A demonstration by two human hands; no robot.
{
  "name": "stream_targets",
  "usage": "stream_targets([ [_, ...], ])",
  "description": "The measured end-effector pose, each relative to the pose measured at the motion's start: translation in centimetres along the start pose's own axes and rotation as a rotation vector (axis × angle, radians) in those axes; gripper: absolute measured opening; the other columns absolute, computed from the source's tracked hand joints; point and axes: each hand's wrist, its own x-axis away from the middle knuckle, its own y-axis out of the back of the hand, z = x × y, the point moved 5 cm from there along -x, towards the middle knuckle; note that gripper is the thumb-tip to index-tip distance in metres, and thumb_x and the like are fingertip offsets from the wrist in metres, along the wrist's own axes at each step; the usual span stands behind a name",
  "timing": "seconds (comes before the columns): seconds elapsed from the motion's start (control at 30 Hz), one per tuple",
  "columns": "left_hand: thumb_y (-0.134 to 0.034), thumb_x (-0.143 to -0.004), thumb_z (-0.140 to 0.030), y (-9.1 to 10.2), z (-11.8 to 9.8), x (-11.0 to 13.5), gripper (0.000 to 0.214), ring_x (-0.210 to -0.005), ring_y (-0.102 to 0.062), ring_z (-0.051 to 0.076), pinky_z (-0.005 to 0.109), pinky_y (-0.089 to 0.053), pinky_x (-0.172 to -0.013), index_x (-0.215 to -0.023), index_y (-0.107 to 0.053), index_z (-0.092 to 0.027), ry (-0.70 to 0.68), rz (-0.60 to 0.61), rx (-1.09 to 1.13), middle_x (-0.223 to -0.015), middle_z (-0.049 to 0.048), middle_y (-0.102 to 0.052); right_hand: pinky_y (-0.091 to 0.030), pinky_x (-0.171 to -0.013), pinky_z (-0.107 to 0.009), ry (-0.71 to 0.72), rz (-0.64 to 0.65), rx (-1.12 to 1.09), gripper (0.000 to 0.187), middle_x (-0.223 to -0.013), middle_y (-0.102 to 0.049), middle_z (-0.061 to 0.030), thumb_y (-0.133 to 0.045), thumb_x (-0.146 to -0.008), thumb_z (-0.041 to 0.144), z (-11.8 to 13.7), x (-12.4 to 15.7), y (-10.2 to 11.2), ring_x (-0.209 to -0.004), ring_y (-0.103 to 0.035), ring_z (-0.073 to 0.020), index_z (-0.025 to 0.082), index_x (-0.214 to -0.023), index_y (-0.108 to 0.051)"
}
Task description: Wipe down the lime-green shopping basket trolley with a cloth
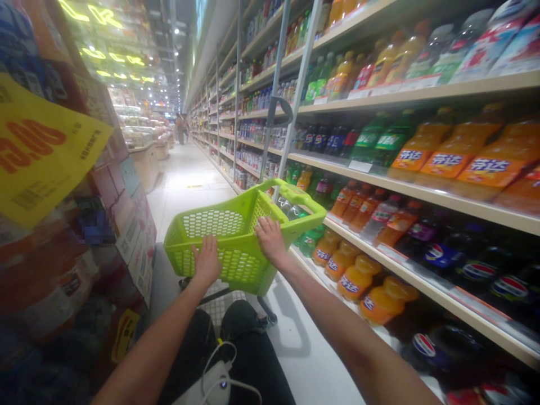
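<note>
A lime-green plastic shopping basket [219, 225] sits tilted on a small trolley in front of me. My left hand [206, 260] grips its near rim on the left. My right hand [270, 239] holds the near rim further right, fingers curled over the edge. The trolley's long grey handle [276, 95] rises behind the basket. A clear bottle [291, 209] shows just beyond the basket's right rim.
Shelves [422, 194] of soft-drink bottles run along the right, orange bottles [358, 278] low and close. A stacked display with a yellow price sign [37, 152] stands on the left. The white aisle floor [185, 180] stretches ahead, with people far off.
</note>
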Motion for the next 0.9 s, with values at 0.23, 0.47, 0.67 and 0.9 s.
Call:
stream_targets([
  [0.23,-0.041,-0.071,-0.015,-0.3,-1.2,-0.5,0.074,-0.137,-0.009,0.026,0.058,-0.008,-0.108,-0.140,-0.017,-0.010,-0.059,0.057,0.005,-0.149,0.0096,-0.016,-0.024,-0.103,-0.052,0.024,0.020,0.004,0.031,-0.134,-0.046,-0.0117,-0.039,-0.086,0.011,-0.4,0.0,0.1,-0.128,-0.030,-0.0264,0.017,-0.108,-0.060],
  [0.47,-0.042,-0.071,-0.016,0.4,-1.1,-0.5,0.073,-0.137,-0.013,0.025,0.059,-0.009,-0.107,-0.139,-0.019,-0.009,-0.055,0.066,0.016,-0.149,0.0110,-0.018,-0.026,-0.102,-0.051,-0.149,-0.150,0.096,0.031,-0.132,-0.046,-0.0139,-0.039,-0.084,0.013,-7.8,0.6,4.5,-0.126,-0.031,-0.0290,0.015,-0.107,-0.060],
  [0.67,-0.046,-0.072,-0.022,0.1,-0.3,-0.5,0.075,-0.138,-0.008,0.027,0.059,-0.009,-0.107,-0.140,-0.017,-0.009,-0.007,0.055,0.013,-0.149,0.0130,-0.013,-0.027,-0.101,-0.051,-0.204,-0.192,0.064,0.032,-0.131,-0.046,-0.0157,-0.037,-0.085,0.016,-8.0,0.5,4.2,-0.127,-0.029,-0.0291,0.014,-0.108,-0.060],
  [0.9,-0.048,-0.072,-0.024,-0.1,1.7,-0.5,0.073,-0.137,-0.012,0.027,0.057,-0.009,-0.108,-0.139,-0.022,-0.011,0.006,0.062,0.012,-0.148,0.0126,-0.019,-0.025,-0.103,-0.050,0.013,-0.034,-0.058,0.032,-0.133,-0.047,-0.0111,-0.038,-0.086,0.011,-1.1,0.1,-0.1,-0.131,-0.027,-0.0238,0.017,-0.109,-0.059],
])
